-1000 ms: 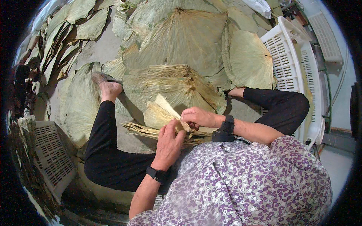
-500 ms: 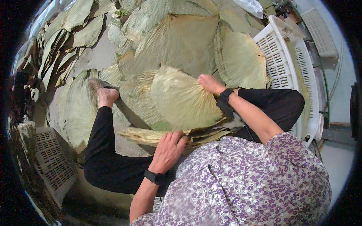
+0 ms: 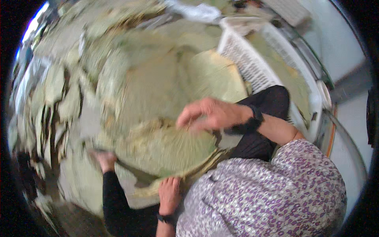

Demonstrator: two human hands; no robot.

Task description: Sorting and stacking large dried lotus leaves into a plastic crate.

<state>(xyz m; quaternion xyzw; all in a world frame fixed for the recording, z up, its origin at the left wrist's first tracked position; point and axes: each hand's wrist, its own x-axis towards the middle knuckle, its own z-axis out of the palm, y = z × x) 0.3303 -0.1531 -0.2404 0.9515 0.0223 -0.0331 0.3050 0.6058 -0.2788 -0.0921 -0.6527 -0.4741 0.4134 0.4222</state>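
1. Broad dried leaves (image 3: 150, 85) covered much of the floor (image 3: 90, 120).
2. A white slatted basket (image 3: 245, 61) stood to the right.
3. A fan-shaped leaf (image 3: 179, 149) lay centrally.
4. Folded leaves (image 3: 149, 192) lay just nearer.
5. The right hand (image 3: 214, 114), blurred, hovered over the fan-shaped leaf, grip apart.
6. The left hand (image 3: 169, 194) touched the folded leaves; I couldn't tell its grip.

Viewed remotely, I classify this as a workshop-type space: large dry leaves (image 3: 221, 79) cover much of the grey floor (image 3: 90, 122) in overlapping layers, a white perforated crate (image 3: 245, 58) stands alongside, and crumpled whitish plastic (image 3: 202, 12) lies beyond.
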